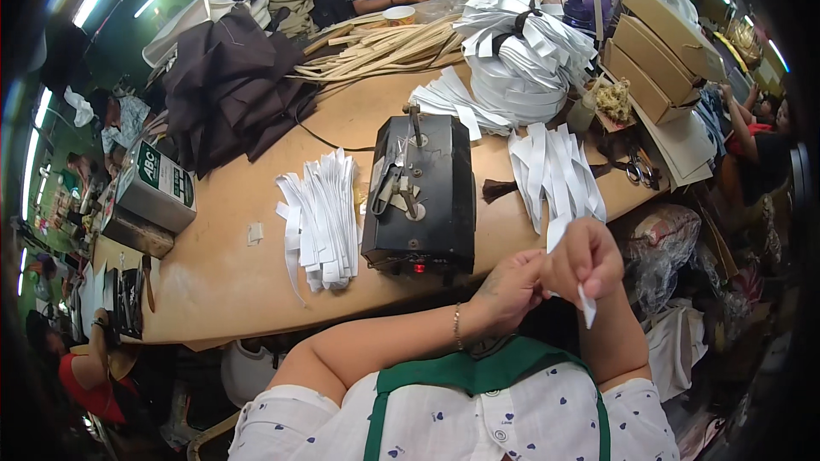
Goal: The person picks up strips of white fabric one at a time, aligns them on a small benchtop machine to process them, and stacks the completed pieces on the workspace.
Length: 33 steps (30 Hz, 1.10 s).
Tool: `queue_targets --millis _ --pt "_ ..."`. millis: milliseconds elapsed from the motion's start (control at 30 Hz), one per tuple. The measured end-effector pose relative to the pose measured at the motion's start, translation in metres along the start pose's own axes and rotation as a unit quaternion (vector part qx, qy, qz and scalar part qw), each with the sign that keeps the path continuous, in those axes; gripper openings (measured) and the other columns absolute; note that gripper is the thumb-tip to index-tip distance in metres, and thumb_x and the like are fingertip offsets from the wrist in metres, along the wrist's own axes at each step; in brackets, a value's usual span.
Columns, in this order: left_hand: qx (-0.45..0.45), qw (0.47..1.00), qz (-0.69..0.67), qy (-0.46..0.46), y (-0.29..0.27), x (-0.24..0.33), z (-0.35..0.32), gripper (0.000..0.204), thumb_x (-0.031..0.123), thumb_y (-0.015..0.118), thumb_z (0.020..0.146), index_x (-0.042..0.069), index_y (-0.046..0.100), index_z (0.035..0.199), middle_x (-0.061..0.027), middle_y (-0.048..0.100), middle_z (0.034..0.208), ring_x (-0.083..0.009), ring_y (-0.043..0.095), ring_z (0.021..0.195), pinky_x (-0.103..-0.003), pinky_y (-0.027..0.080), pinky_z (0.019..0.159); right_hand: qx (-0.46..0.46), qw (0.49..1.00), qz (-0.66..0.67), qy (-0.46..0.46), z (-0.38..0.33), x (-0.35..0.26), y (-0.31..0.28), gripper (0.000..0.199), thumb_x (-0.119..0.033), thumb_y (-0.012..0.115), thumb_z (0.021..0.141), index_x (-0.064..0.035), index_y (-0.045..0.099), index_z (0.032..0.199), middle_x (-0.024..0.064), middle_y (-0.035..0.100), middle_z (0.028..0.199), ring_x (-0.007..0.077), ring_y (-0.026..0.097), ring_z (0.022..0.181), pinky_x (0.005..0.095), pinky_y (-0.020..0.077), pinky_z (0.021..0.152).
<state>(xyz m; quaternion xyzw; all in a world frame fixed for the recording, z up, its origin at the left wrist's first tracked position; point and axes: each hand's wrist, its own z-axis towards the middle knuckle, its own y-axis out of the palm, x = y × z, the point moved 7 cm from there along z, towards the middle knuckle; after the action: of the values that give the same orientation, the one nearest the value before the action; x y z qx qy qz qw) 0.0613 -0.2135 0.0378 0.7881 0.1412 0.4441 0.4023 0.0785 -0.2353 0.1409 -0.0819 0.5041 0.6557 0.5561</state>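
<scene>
Near the table's front edge, the person's two hands meet just above their green apron [478, 371]. The right hand [585, 260] has its fingers closed on a narrow white fabric strip [587, 303], whose free end hangs below the knuckles; the left hand [511, 288] pinches in beside it, fingertips touching the same strip, as if both grips are needed to keep so limp a piece taut. The strip looks flat, thin and cleanly cut, with a slanted end (much like the others lying about). A black tabletop machine [420, 192] sits just beyond the hands, likely within easy reach on purpose. Loose stacks of like strips lie either side of it, one pile left [320, 218], one right [555, 172], and a big bundle [521, 55] farther back.
</scene>
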Motion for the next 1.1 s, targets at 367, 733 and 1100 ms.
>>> queue_targets --millis 367,733,1100 --pt "0.1 0.877 0.379 0.277 0.02 0.052 0.005 0.024 0.017 0.046 0.084 0.0 0.051 0.067 -0.0007 0.045 0.052 -0.0055 0.039 0.048 -0.021 0.032 0.044 0.4 0.842 -0.353 0.086 -0.048 -0.037 -0.065 0.02 -0.011 0.057 0.075 0.0025 0.056 0.09 0.0036 0.057 0.08 0.007 0.051 0.071 0.02 0.0408 0.066" --pt "-0.216 0.733 0.635 0.113 0.027 0.067 -0.086 0.033 0.027 0.053 0.078 -0.002 0.054 0.094 -0.0147 0.055 0.091 -0.0258 0.054 0.08 -0.03 0.042 0.071 0.358 0.921 -0.151 0.013 0.021 -0.009 -0.088 0.012 0.0 0.057 0.072 0.0023 0.051 0.083 0.0075 0.055 0.079 0.0125 0.054 0.067 0.0207 0.0442 0.063" --pt "0.532 0.546 0.554 0.335 -0.185 0.16 -0.246 0.03 0.021 0.056 0.076 -0.005 0.054 0.09 -0.0119 0.056 0.084 -0.0171 0.052 0.078 -0.027 0.041 0.07 0.322 0.942 -0.088 0.04 0.102 0.038 -0.095 0.012 0.0 0.06 0.067 0.0009 0.051 0.073 0.008 0.054 0.071 0.0133 0.054 0.061 0.0245 0.0474 0.057"
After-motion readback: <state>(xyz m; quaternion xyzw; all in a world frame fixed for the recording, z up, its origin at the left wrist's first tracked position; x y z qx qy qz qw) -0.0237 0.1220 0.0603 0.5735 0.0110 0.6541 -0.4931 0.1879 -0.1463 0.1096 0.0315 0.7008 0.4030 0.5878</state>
